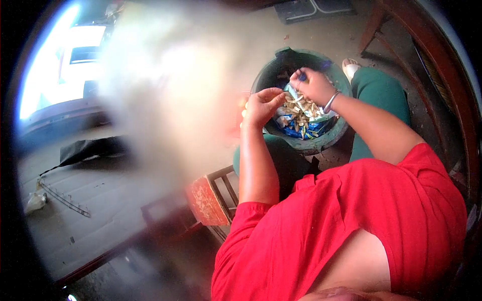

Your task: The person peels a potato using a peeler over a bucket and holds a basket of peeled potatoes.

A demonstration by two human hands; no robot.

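Observation:
My left hand [262, 106] is raised at the near left rim of a green bucket [314, 144], thumb and fingertips pinched together. Whatever lies between them is too small to make out. Over the bucket's middle, my right hand [316, 88] is closed around a small dark blue object [302, 77], mostly covered by the fingers; its kind does not show. A silvery bangle [331, 102] circles the right wrist. Inside the bucket lie brownish peel-like scraps [300, 116] mixed with blue and white wrappers [312, 131]. The two hands are close together but apart.
The bucket stands between my green-trousered legs [384, 95]. A worn red wooden stool [208, 200] is at my left, beside a grey-topped table [115, 200] bearing a black sheet [90, 149] and a wire rack [65, 198]. Brown wooden furniture [427, 40] rises at right. A whitish blur hides the upper left.

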